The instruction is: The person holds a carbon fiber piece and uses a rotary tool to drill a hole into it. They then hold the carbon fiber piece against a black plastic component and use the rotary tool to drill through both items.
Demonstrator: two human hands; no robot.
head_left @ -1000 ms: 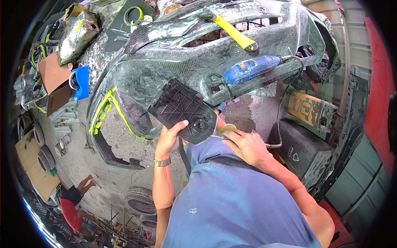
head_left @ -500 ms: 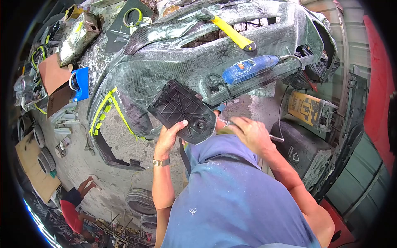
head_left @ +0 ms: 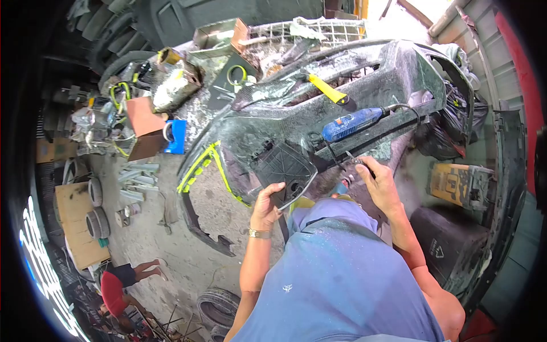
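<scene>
While left hand (head_left: 266, 208) grips the black panel (head_left: 283, 168), right hand (head_left: 379, 185) seemingly pinched around a thin tool (head_left: 354, 161).

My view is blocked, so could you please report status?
Left hand grips black panel. Right hand pinches thin metal tool. Blue grinder lies on bumper nearby.

Blue rotary tool (head_left: 353, 123) on bumper (head_left: 399, 74)

Left hand (head_left: 265, 210) on black panel (head_left: 283, 164)
</scene>
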